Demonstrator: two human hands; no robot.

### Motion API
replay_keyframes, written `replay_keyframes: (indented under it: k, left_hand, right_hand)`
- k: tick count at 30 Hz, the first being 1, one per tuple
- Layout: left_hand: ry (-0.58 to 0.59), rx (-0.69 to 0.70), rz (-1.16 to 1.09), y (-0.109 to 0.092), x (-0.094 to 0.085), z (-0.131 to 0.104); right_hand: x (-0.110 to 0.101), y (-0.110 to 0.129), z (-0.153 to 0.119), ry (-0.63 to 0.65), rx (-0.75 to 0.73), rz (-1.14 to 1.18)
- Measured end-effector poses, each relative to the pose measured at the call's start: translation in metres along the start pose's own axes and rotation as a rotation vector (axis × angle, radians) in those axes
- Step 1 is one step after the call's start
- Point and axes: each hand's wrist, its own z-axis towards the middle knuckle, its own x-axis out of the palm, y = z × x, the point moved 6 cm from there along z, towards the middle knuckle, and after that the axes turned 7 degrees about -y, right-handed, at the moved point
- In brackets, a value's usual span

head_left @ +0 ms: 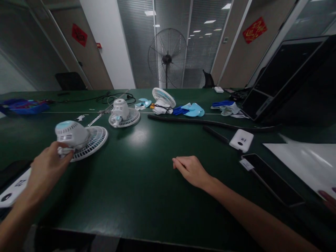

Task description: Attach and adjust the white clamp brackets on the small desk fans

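On the left, my left hand [48,168] is closed round the white neck part of a small electric fan [72,133]. This fan tilts low over the green table with its round grille downward, and my fingers partly hide its neck. My right hand [191,170] rests near the middle of the table, its fingers curled together and nothing visible in them. Just beyond the held fan, a second small white fan [120,110] lies grille down. A third fan [164,101] sits farther back, its grille tipped up, near light-blue fan blades [194,110].
A black strip [210,121] crosses the table [147,196]. To the right are a white power bank [241,140], a phone [273,178], a white sheet [309,164] and another person's fingers [327,199]. A blue tray [28,106] stands far left; blue-white gloves [227,107] lie behind.
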Motion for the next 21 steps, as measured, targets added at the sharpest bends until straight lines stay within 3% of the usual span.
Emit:
replay_keyframes:
  k: [3, 6, 8, 10, 12, 13, 15, 17, 21]
  left_hand:
    - [-0.017, 0.004, 0.029, 0.005, 0.012, 0.031]
    - [0.037, -0.100, 0.042, 0.008, 0.026, 0.053]
    - [-0.037, -0.185, 0.076, 0.002, 0.026, 0.059]
    - [-0.264, -0.190, 0.079, -0.021, 0.018, 0.058]
    - [-0.441, -0.062, -0.029, -0.060, 0.014, 0.054]
    - [-0.432, 0.027, -0.131, -0.082, 0.019, 0.055]
    - [-0.299, 0.225, -0.297, -0.128, 0.037, 0.058]
    - [-0.247, 0.308, -0.337, -0.159, 0.052, 0.062]
    - [-0.276, 0.275, -0.367, -0.183, 0.074, 0.068]
  right_hand:
    - [-0.001, 0.002, -0.001, 0.015, 0.000, 0.012]
    - [-0.002, 0.004, -0.002, 0.025, -0.015, 0.011]
    - [-0.002, 0.005, -0.001, 0.027, -0.022, 0.001]
    - [-0.002, 0.005, -0.001, 0.022, -0.027, -0.016]
    - [-0.002, 0.005, 0.000, 0.023, -0.030, -0.027]
    - [-0.002, 0.005, 0.000, 0.025, -0.032, -0.030]
    - [-0.001, 0.004, 0.000, 0.032, -0.035, -0.024]
    - [-0.001, 0.004, 0.000, 0.035, -0.033, -0.019]
    - [-0.003, 0.005, -0.001, 0.040, -0.023, -0.016]
